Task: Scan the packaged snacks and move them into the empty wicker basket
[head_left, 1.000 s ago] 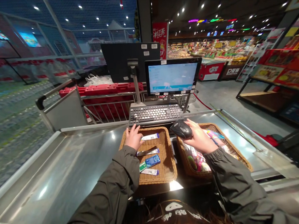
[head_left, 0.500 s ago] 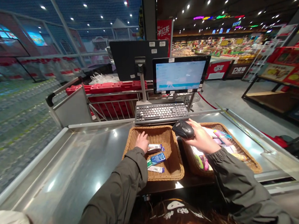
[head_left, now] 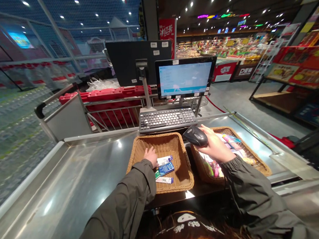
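Note:
My left hand reaches down into the left wicker basket, its fingers apart. Beside its fingertips lies a slim white packet with a purple end; whether they touch it I cannot tell. Near it on the basket floor are a blue box, a small green item, partly hidden by my sleeve, and another white packet. My right hand grips a black handheld barcode scanner between the two baskets. Colourful small goods fill the right wicker basket, partly behind that hand.
A keyboard and a lit screen stand behind the baskets, beside a second monitor's dark back. The metal counter extends left. Beyond it are a trolley and red crates.
My left hand has sunk deeper into the left basket, and the upper white packet now lies closer to the blue box. My right hand still holds the scanner. The view has turned slightly.

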`<state>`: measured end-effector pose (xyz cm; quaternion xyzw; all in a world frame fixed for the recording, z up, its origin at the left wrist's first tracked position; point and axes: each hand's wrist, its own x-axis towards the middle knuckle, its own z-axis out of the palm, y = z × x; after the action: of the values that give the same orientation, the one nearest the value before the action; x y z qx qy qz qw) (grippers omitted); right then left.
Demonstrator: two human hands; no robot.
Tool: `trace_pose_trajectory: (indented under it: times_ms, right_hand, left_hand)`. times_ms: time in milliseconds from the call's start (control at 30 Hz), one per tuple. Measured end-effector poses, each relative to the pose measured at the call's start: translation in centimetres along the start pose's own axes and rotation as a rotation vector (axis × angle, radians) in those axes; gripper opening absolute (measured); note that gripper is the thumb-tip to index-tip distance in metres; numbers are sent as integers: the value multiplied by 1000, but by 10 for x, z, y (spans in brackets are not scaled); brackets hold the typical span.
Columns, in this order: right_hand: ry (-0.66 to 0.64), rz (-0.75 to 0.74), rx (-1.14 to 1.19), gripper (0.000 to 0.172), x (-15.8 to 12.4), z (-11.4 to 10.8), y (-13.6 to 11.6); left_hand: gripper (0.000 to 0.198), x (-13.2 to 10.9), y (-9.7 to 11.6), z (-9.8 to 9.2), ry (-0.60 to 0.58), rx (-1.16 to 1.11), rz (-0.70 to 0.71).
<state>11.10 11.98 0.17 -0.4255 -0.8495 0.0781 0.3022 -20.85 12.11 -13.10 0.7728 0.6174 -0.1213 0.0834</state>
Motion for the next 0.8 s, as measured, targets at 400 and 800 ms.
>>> trace_pose_trajectory:
  times_ms: [400,800]
  right_hand:
    - [152,126,-61,51,-23,-73,42]
    - [176,194,-87,55,-49,-99,96]
  left_hand:
    - [39,12,106,-97,447,-177,313]
    - [37,96,195,-113,543,-111,240]
